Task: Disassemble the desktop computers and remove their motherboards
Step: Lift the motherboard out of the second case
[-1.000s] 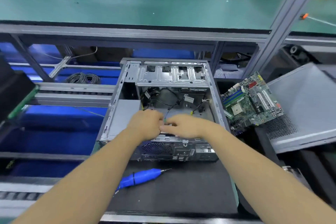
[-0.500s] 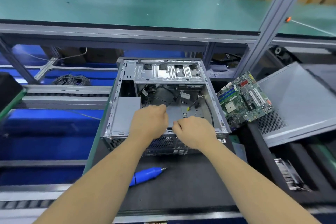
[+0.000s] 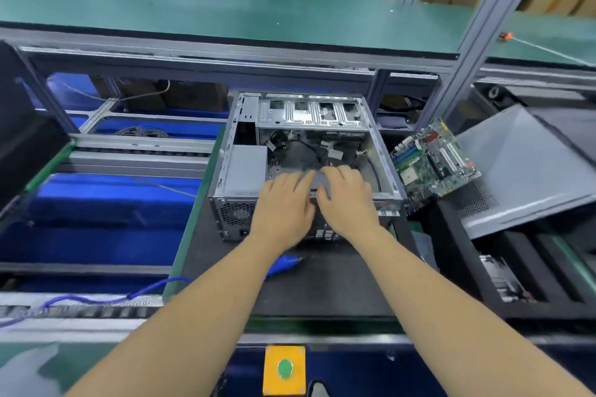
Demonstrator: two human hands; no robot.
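Step in hand: the open grey steel desktop case (image 3: 303, 126) is being worked on from its near rear edge; judged from the bare tray and loose black cables (image 3: 309, 151) inside, its board seems already out, and what remains looks like clearing or shifting the shell.
Left hand: the left hand (image 3: 282, 203) is laid over the near rim of the case, fingers (image 3: 300, 178) extended and slightly apart, reaching into the bay; nothing is seen to be pinched.
Right hand: the right hand (image 3: 346, 200) is placed just beside the left, fingers (image 3: 338, 172) bent down over a grey part at the case rim; whether anything is gripped cannot be told, the frame being blurred.
Task's thing: a green motherboard with blue memory slots (image 3: 433, 161) is leaned just right of the case, against a tilted grey perforated side panel (image 3: 529, 167).
Tool: a blue electric screwdriver (image 3: 285, 263) is lying on the black surface (image 3: 338, 287) in front of the case, partly hidden by the left forearm.
Next move: probably a firm two-handed hold on the case is called for, with the cables kept from snagging.
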